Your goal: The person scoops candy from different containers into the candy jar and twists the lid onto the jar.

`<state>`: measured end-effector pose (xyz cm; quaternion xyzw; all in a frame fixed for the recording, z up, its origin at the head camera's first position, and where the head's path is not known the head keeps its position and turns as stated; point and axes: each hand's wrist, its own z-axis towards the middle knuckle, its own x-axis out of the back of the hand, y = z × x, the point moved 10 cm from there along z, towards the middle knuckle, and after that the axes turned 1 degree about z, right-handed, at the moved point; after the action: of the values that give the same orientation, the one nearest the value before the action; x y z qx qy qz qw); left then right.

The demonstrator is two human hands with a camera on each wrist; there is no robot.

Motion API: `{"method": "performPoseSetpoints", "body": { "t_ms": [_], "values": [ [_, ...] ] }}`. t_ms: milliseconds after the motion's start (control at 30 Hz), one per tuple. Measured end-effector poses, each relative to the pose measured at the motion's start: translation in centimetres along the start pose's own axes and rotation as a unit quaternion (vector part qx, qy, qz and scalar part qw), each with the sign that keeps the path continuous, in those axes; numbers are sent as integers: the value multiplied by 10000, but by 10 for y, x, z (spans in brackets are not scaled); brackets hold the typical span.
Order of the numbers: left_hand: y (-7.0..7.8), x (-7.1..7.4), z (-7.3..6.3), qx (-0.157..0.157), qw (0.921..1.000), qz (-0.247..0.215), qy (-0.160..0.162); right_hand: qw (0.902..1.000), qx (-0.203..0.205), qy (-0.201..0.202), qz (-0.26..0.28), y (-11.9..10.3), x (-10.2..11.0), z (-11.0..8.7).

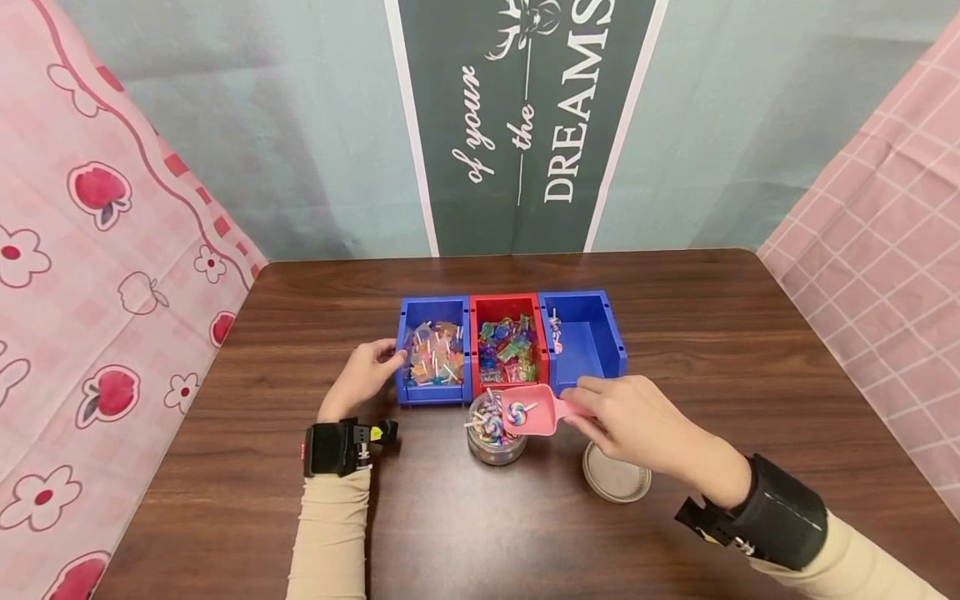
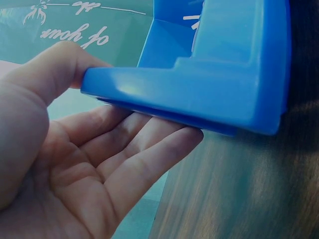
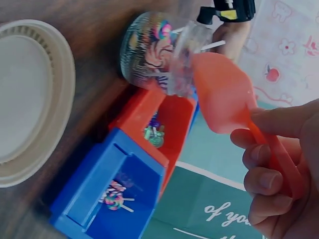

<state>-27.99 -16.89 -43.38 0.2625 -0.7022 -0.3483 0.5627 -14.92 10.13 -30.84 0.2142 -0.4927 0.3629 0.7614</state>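
My left hand (image 1: 362, 377) grips the side of the left blue bin (image 1: 435, 395), thumb over the wall and fingers against its underside in the left wrist view. Wrapped lollipops fill that bin. In my right hand (image 1: 633, 421) is the handle of a pink scoop (image 1: 546, 406), with a swirl lollipop (image 1: 517, 413) lying in it. The scoop is over the right side of a glass jar (image 1: 497, 454) of swirl lollipops. Curled fingers around the scoop's handle (image 3: 281, 162) show in the right wrist view.
Joined to the left bin are a red bin (image 1: 506, 305) of wrapped candies and a right blue bin (image 1: 583, 343) with a few swirl lollipops at its left wall. A round lid (image 1: 617, 473) lies right of the jar on the wooden table (image 1: 465, 542). A curtain hangs behind.
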Motion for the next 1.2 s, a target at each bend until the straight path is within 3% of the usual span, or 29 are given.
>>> {"method": "performPoseSetpoints", "body": {
  "t_ms": [700,1200],
  "values": [
    [2,1,-1,-79,10000,5,-27,9990,199,305,-276,-7,33,4],
    [1,1,0,-9,10000,63,-1,9994,-54,267,-196,-4,30,-2]
  ]
}}
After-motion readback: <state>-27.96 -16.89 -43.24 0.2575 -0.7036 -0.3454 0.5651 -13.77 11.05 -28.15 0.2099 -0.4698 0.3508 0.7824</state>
